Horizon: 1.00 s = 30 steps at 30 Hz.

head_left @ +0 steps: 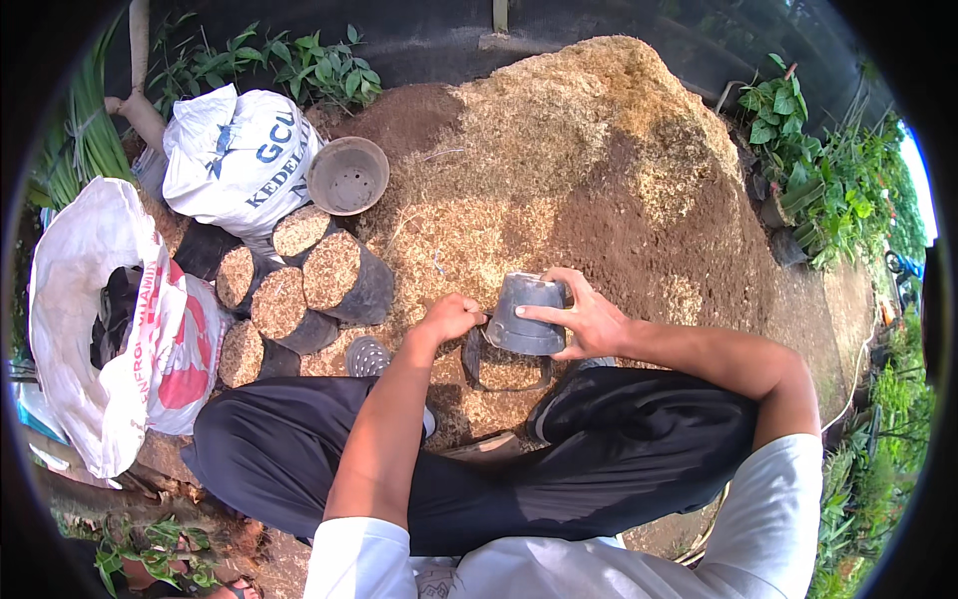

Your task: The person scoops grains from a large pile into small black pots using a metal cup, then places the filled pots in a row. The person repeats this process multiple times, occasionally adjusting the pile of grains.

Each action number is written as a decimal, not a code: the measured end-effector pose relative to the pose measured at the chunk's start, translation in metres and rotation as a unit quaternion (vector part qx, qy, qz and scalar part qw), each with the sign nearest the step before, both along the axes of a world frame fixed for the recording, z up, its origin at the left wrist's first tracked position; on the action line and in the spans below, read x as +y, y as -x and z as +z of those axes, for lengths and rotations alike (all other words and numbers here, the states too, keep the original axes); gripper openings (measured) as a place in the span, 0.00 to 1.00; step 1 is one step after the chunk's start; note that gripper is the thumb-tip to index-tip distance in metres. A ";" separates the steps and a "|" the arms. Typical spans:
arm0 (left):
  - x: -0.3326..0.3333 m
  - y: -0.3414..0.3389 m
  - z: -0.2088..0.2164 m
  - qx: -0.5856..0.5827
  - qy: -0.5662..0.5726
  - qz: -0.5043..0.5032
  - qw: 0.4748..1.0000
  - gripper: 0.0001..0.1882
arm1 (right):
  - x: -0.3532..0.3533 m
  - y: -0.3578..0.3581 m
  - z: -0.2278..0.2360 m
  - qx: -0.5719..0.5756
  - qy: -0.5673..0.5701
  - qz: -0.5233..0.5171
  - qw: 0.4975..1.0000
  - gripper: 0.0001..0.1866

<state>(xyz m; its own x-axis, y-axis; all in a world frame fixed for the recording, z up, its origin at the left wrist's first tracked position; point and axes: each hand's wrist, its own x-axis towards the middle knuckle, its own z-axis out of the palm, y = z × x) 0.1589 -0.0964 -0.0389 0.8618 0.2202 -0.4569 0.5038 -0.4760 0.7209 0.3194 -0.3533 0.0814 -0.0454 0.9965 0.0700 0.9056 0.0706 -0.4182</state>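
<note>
My right hand (591, 317) grips a dark grey plant pot (527, 317) from its right side, thumb across the wall. The pot's narrower end faces away from me and its wider end toward me. Just in front of me, below the pot, the dark rim of a black plastic grow bag (511, 387) forms a loop around tan, husk-like material. My left hand (451, 317) is closed to the left of the pot, its fingers pinching what looks like the bag's edge. The pot covers part of the bag, so its inside is mostly hidden.
A large mound of brown soil and tan husks (599, 150) rises ahead. Several filled black grow bags (349, 280) cluster on the left. Behind them are an upright grey pot (377, 180) and a white sack (215, 160). An open white-and-red sack (75, 299) stands far left.
</note>
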 end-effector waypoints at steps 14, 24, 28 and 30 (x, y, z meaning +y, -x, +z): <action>0.001 -0.002 -0.002 -0.001 0.048 0.046 0.998 0.12 | 0.014 -0.003 0.005 0.010 -0.041 0.003 0.999 0.55; 0.002 -0.023 -0.024 -0.055 0.162 0.308 0.936 0.19 | 0.050 -0.047 0.008 0.136 -0.061 -0.463 0.874 0.51; 0.002 -0.040 -0.028 -0.057 -0.042 0.238 0.969 0.23 | 0.082 -0.105 0.005 0.122 -0.011 -0.524 0.843 0.52; 0.005 -0.053 -0.026 -0.041 -0.113 0.172 0.978 0.27 | 0.099 -0.136 0.001 0.077 0.016 -0.481 0.873 0.52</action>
